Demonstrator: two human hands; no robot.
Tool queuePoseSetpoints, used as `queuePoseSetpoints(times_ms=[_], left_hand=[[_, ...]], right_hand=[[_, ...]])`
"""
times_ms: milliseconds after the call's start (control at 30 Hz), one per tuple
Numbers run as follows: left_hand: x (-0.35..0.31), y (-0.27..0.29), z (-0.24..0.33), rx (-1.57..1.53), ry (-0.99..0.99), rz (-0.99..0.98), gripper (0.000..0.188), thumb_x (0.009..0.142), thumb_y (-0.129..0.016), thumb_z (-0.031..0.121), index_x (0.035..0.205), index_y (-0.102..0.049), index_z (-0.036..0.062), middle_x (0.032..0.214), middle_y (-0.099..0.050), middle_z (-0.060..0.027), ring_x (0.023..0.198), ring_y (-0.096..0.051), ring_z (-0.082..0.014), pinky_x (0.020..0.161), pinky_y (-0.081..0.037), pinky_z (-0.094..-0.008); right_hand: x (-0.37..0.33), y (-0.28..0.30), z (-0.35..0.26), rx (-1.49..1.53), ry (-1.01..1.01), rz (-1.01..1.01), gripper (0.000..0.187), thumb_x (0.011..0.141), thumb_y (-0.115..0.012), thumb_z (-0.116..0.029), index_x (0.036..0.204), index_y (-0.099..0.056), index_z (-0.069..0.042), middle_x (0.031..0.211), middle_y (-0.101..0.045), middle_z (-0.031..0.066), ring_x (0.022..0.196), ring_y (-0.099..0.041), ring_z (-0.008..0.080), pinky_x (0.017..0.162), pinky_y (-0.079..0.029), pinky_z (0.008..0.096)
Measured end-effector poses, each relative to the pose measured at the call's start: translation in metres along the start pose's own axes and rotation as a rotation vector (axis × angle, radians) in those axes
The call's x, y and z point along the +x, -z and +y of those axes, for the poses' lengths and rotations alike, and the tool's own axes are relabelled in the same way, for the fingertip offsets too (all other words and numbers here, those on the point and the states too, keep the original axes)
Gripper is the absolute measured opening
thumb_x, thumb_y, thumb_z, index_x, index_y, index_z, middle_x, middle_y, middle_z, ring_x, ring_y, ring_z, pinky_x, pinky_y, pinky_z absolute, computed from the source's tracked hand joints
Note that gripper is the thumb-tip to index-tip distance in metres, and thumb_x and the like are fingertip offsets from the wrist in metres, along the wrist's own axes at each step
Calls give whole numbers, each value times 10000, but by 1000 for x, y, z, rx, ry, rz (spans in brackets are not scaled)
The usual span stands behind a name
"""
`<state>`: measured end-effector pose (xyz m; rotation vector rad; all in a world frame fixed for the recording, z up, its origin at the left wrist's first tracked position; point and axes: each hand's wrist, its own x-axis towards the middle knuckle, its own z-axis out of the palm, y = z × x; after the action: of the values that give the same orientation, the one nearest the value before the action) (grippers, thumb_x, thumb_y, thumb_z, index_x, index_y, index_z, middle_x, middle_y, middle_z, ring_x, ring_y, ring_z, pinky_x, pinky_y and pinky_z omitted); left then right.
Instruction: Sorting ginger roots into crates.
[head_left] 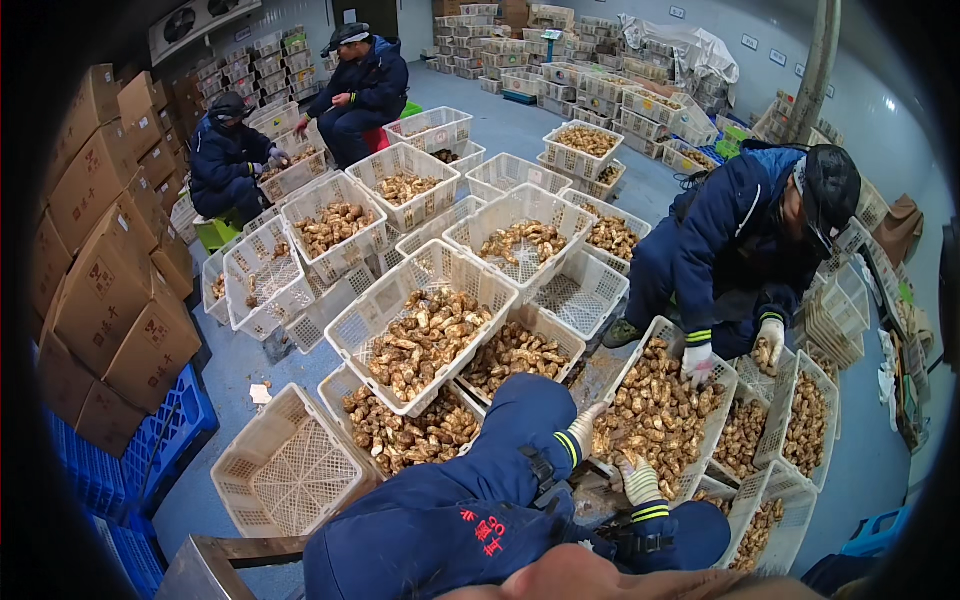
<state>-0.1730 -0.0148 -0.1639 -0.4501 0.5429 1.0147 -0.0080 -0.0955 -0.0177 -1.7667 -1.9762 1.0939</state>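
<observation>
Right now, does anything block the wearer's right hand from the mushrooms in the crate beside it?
Nothing visible does: the right hand is at the near end of the crate, beside the mushrooms. A co-worker's gloved hand is over that crate, farther away.

Mottled brown mushrooms heap a white crate.

cardboard boxes, stacked left | blue pallets | twin-fan unit | grey pole

forearms extended forward; gloved left grip farther out, near gloved right grip, fingers bent.
</observation>
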Motion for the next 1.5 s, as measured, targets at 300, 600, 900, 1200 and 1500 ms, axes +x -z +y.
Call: queuePoseSetpoints(times_ms=[300,600,900,1200,1500], left_hand=[[-5,-6,-4,46,-3,-4,539,932,-366,478,1391,-360,197,1412,-371,48,1332,-251,-238,1076,-93,-585],[-9,-8,-1,55,3,-19,543,931,-372,471,1390,-357,181,1407,-375,31,1337,-243,-239,1079,-102,-572],[-10,-10,-1,71,0,-23,548,931,-379,464,1389,-354,165,1403,-380,15,1341,-236,-241,1082,-111,-560],[-15,-16,-5,88,-11,-22,552,931,-385,457,1389,-351,150,1399,-384,-2,1345,-228,-242,1085,-120,-548],[-9,-14,-6,99,8,-33,557,930,-392,450,1388,-348,134,1395,-389,-18,1349,-220,-244,1089,-128,-536]], right_hand=[[0,3,2,19,-23,-8,639,854,-608,-316,1277,-393,113,816,-649,176,680,-628,201,590,-505,291],[-5,8,-24,-9,-80,-29,632,815,-582,-468,1063,-553,113,953,-618,291,937,-593,403,810,-464,403],[10,-9,21,-105,8,3,565,824,-574,-447,1052,-564,70,915,-629,273,888,-596,404,768,-466,415],[30,-30,75,-66,80,71,497,854,-553,-450,1033,-583,12,799,-650,199,740,-626,329,672,-490,372],[9,-8,22,-137,-25,21,730,837,-523,-553,1157,-514,103,994,-611,292,960,-595,382,794,-479,399]])
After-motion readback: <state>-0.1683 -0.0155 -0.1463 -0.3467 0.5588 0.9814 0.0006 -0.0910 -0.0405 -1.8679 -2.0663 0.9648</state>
